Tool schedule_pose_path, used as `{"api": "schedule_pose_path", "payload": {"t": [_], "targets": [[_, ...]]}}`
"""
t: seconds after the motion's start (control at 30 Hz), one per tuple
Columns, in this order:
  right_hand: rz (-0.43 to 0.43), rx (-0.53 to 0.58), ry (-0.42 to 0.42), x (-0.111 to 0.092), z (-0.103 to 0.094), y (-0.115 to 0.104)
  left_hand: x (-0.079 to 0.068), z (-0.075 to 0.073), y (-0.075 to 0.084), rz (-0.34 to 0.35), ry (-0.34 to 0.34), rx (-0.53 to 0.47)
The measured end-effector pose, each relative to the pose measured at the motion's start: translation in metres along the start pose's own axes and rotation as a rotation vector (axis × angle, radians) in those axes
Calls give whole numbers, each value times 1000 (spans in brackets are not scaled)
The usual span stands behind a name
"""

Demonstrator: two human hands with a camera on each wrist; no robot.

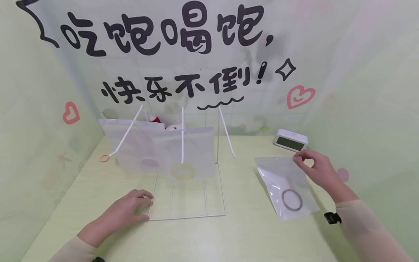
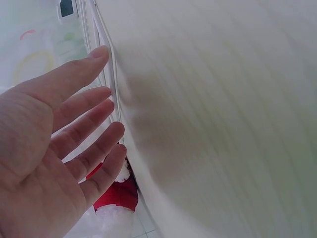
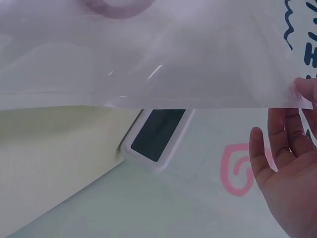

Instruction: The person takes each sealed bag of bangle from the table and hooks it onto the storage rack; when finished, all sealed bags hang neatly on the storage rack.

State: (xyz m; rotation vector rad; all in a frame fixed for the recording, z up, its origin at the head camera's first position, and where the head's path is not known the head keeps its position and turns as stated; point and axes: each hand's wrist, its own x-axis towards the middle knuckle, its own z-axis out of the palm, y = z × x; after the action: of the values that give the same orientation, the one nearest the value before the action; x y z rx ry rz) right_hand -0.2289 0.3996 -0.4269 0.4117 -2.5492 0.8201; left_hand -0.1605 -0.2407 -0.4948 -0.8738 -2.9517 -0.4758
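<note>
My right hand (image 1: 315, 171) pinches the upper right corner of a clear plastic bag (image 1: 278, 174), which hangs tilted above the table. Inside the bag is a brownish-pink ring (image 1: 292, 200). On the left, my left hand (image 1: 126, 207) touches the front left corner of a white wire display rack (image 1: 188, 218), its fingers relaxed and fairly straight in the left wrist view. Two similar bags hang at the rack's left and middle prongs: one bag (image 1: 131, 145) with a purple ring, one bag (image 1: 199, 153) with a yellow ring. The right prong (image 1: 227, 133) carries no bag.
A white digital clock (image 1: 291, 140) stands at the back right, just behind my right hand. A small orange ring (image 1: 104, 158) shows at the left prong's tip. Behind the rack is a red and white plush item (image 2: 116, 196). Printed curtains enclose the table (image 1: 248, 233).
</note>
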Motion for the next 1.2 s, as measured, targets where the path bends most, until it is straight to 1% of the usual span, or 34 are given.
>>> {"api": "schedule_pose_path", "payload": {"t": [0.23,0.47,0.63,0.73,0.9,1.03,1.2], "targets": [[-63,0,97,0,-7,-22,0,-1,1,-2,-3,-1],[-92,62,131,-1,-14,-42,0,-1,1,-2,-5,11],[-152,102,126,1,-20,-53,1,-1,2,2,0,16],[-192,108,119,2,-22,-56,1,-1,2,14,0,17],[-240,131,111,3,-24,-64,1,0,1,2,-1,23],[-279,169,104,5,-27,-77,1,0,1,11,6,21],[-358,186,114,6,-31,-100,1,0,2,9,8,18]]}}
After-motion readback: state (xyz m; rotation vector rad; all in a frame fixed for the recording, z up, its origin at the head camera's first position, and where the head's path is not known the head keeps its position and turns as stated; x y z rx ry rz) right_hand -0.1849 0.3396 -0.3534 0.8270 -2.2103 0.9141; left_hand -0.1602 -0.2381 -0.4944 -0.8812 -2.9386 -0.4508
